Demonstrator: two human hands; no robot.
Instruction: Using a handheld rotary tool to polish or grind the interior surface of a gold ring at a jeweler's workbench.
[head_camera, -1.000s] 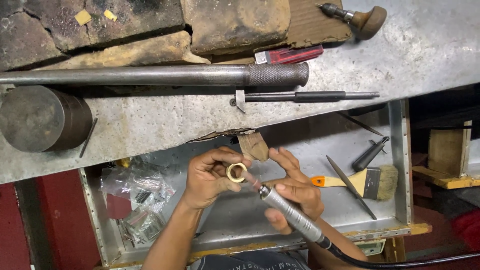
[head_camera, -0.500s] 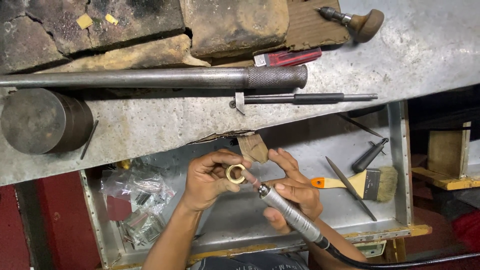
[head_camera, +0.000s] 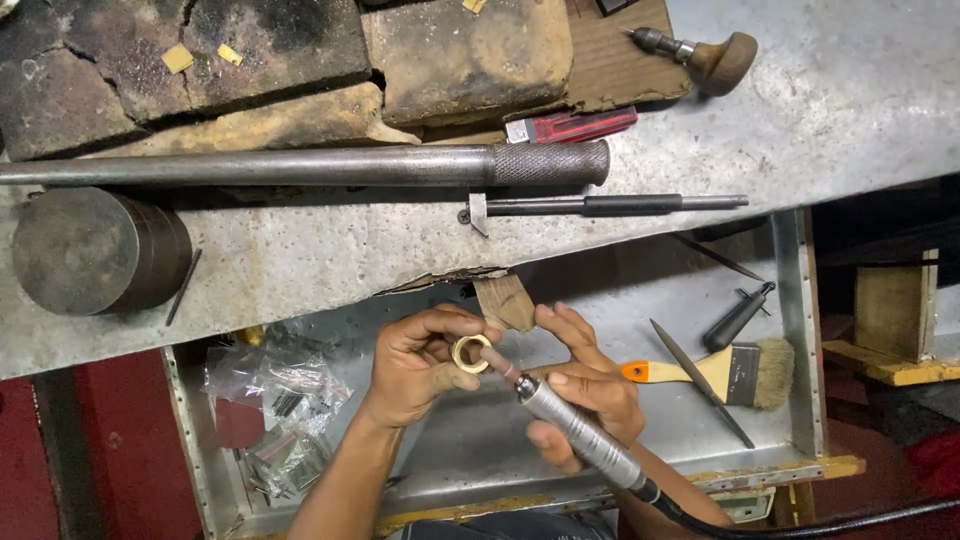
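left hand (head_camera: 418, 368) pinches a gold ring (head_camera: 470, 353) between thumb and fingertips, fingers curled tight around it. right hand (head_camera: 585, 395) grips a silver rotary handpiece (head_camera: 577, 430), pen style, its tip just at the ring's right edge. wooden bench pin (head_camera: 505, 300) sits just above the fingertips. paint brush (head_camera: 715, 372) lies right of the right fingers, plastic bags (head_camera: 275, 400) left of the left wrist, all over a metal tray (head_camera: 790, 330).

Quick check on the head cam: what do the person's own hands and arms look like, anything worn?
Both are bare. The left hand and its forearm show no glove, sleeve, watch or band. The right hand is also ungloved, with no ring visible on the fingers; its forearm is mostly hidden near the frame's lower edge, and no sleeve shows there.
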